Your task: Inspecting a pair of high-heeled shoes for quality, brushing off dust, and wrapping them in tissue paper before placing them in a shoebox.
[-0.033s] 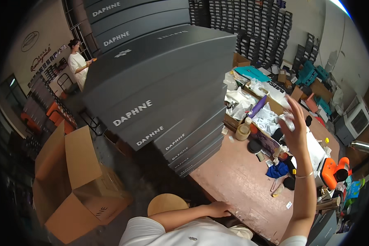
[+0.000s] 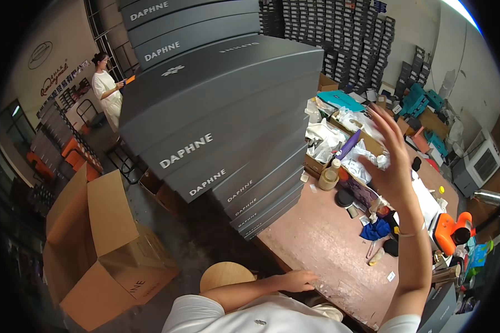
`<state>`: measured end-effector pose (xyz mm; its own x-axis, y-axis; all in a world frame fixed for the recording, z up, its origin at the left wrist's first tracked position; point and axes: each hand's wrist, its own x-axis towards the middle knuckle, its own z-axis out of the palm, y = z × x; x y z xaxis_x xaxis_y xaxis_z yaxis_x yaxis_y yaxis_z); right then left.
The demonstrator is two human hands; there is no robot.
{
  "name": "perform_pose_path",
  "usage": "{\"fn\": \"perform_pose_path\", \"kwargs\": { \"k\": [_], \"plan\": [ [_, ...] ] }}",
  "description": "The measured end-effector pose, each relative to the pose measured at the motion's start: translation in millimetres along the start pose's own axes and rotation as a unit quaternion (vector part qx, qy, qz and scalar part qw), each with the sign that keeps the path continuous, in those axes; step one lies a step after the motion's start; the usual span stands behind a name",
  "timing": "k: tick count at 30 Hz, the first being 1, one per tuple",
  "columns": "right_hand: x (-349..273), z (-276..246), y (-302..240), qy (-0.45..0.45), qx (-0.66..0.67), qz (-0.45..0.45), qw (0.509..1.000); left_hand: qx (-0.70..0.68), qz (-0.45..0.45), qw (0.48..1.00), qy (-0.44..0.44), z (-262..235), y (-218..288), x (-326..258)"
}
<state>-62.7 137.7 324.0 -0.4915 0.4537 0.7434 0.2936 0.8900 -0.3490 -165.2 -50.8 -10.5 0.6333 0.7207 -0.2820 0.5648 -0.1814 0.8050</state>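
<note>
Grey cardboard fills my view: a tall stack of flat shoe boxes (image 2: 222,116), matte lids with pale lettering, stands on the worn reddish-brown table (image 2: 328,250) and leans out toward twelve o'clock. My left hand (image 2: 299,281) rests at six o'clock on the table's near edge, fingers loosely curled, palm down, gripping nothing, well apart from the stack's bottom boxes. My right hand (image 2: 391,161) is raised at three o'clock with the fingers spread wide, empty, hanging in the air above the clutter beside the stack. Beneath it lie crumpled white plastic bags (image 2: 325,136), a purple tube-shaped thing (image 2: 350,143), a small round jar with a pale lid (image 2: 329,176) and a folded blue cloth (image 2: 376,230). An orange tool with a rounded body (image 2: 449,232) sits at four o'clock. Off the table at eight o'clock an open brown corrugated carton (image 2: 103,244) stands on the floor, flaps up, and a round wooden stool seat (image 2: 226,275) shows at six o'clock. A person in white (image 2: 106,91) stands far off at ten o'clock.
</note>
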Motion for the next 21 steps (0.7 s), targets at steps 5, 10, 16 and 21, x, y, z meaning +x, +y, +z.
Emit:
{"fn": "perform_pose_path", "kwargs": {
  "k": [5, 10, 16, 21],
  "plan": [
    [103, 69, -165, 0.006, -0.190, -0.417, 0.889, 0.008, 0.130, 0.987, 0.095, -20, 24, 17],
    [105, 103, -164, 0.021, -0.253, -0.428, 0.867, -0.007, 0.122, 0.975, 0.187, -44, 19, -16],
    [2, -32, -74, 0.075, -0.339, -0.320, 0.881, -0.382, 0.313, 0.806, 0.326, -154, 67, -55],
    [-161, -44, -67, 0.055, -0.136, -0.166, 0.975, -0.598, 0.446, 0.656, 0.115, -190, 95, -82]
  ]
}}
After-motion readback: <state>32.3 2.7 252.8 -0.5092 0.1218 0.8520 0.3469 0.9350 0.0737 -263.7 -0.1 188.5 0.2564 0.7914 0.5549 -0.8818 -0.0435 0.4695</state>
